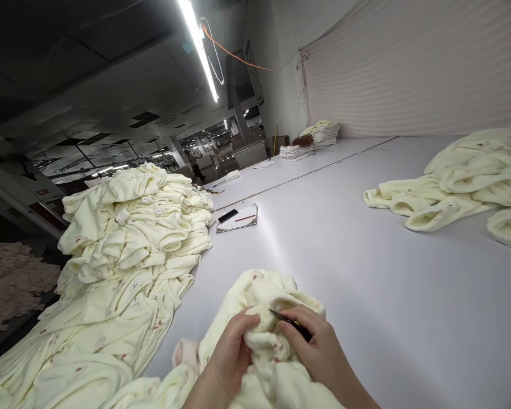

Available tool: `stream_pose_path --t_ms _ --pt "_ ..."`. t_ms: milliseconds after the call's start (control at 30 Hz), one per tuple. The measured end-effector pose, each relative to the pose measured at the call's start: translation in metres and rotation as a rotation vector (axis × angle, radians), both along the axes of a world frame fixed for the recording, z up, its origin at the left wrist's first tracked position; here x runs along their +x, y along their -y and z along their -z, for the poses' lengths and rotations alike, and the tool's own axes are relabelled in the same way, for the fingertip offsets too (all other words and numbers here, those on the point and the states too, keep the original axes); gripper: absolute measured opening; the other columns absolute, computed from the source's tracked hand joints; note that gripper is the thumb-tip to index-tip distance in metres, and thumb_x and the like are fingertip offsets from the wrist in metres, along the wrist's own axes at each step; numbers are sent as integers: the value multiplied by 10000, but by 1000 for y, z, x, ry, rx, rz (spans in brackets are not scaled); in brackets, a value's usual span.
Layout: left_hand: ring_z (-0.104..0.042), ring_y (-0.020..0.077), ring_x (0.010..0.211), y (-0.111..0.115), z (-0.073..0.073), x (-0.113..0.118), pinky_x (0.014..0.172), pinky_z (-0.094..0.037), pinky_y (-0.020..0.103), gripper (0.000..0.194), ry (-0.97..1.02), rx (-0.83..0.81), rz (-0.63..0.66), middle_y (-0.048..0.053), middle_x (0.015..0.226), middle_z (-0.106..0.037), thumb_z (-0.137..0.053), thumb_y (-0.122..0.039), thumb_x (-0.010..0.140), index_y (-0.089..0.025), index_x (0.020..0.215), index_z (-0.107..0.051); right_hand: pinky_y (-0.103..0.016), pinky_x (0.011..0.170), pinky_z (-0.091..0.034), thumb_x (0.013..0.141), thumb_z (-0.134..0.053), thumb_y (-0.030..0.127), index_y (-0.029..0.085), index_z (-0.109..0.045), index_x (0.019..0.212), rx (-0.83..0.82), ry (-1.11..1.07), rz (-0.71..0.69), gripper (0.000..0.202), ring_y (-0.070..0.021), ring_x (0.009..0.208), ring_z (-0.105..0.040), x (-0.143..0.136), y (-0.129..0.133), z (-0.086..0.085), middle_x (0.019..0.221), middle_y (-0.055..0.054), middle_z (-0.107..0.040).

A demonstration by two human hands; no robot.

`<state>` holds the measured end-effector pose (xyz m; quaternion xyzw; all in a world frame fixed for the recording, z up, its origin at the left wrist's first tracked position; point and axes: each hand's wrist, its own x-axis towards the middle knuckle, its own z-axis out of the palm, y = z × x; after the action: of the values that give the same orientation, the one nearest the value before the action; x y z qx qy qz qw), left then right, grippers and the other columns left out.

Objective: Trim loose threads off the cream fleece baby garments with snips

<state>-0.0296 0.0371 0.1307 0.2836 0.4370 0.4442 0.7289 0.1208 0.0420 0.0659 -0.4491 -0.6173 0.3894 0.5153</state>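
Note:
Just in front of me lies a pale yellow fleece garment (255, 289) with small printed figures, bunched on the white table. My left hand (232, 349) is closed on a fold of it, thumb on top. My right hand (317, 341) is closed around black thread snips (296, 325), whose dark tip points left towards the fabric near my left thumb. The lower fingers of my right hand are hidden. A pinkish piece of cloth (185, 353) shows beside my left wrist.
A tall heap of pale yellow garments (132, 244) fills the left side. More garments (464, 176) lie on the table (349, 250) at right. A notebook (242, 218) with a black phone-like object and red pen lies ahead. Folded stacks (323, 134) stand at the far end.

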Motion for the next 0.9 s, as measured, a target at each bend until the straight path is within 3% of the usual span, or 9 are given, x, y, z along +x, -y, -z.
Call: stream_pose_path --t_ms 100,167,267,333,433,500,600,767,900 --pt "-636 211 719 1 -3 2 698 -464 300 304 -104 70 67 74 818 -686 -596 -263 762 -129 1032 -639 -334 788 -508 863 -529 387 232 -666 909 8 -29 64 212 -225 915 -624 2 -1 0 952 -55 -684" --pt "-606 198 658 2 -5 2 653 -447 285 248 -317 139 64 49 740 -669 -632 -271 723 -142 932 -666 -335 778 -505 856 -533 401 232 -621 1025 14 -7 148 255 -224 919 -610 6 -2 -3 987 -61 -658" --pt "-568 193 663 5 -7 -1 620 -408 253 126 -805 343 -147 19 704 -650 -668 -265 672 -192 774 -679 -327 727 -508 846 -535 420 232 -551 1132 -24 61 195 343 -220 889 -598 13 -3 -11 1002 -65 -626" --pt "-557 186 671 6 -6 -3 604 -397 238 128 -937 430 -300 6 729 -644 -664 -276 677 -225 794 -653 -308 708 -503 865 -508 407 233 -586 1064 -49 78 78 275 -205 858 -600 14 -2 -17 965 -55 -627" --pt "-527 150 573 9 -5 0 536 -391 222 177 -691 361 -351 -25 676 -586 -627 -338 729 -240 847 -539 -283 692 -497 890 -477 367 226 -624 1005 -39 39 -82 234 -185 821 -605 11 1 -21 914 -49 -629" --pt "-507 124 530 10 -5 5 507 -386 205 217 -494 315 -328 -44 660 -551 -622 -354 744 -239 855 -476 -274 674 -498 888 -485 354 226 -618 1048 -16 10 -89 245 -182 814 -607 7 4 -22 922 -53 -624" --pt "-496 102 528 12 -6 13 506 -393 191 251 -387 323 -281 -48 681 -543 -639 -331 740 -236 872 -447 -255 602 -496 883 -490 340 223 -620 1055 25 -10 -91 245 -182 789 -609 2 5 -23 915 -58 -621" --pt "-477 104 572 14 -3 10 532 -396 197 196 -430 392 -200 -43 692 -527 -589 -311 777 -231 891 -451 -258 605 -472 888 -487 315 234 -660 951 62 24 -51 200 -169 738 -604 2 1 -33 846 -34 -637" --pt "-448 111 606 12 2 0 556 -371 207 131 -675 500 -150 -31 715 -525 -517 -264 805 -213 923 -490 -249 654 -466 873 -523 305 264 -666 934 -14 50 -119 161 -162 789 -607 12 3 -42 868 -5 -651"
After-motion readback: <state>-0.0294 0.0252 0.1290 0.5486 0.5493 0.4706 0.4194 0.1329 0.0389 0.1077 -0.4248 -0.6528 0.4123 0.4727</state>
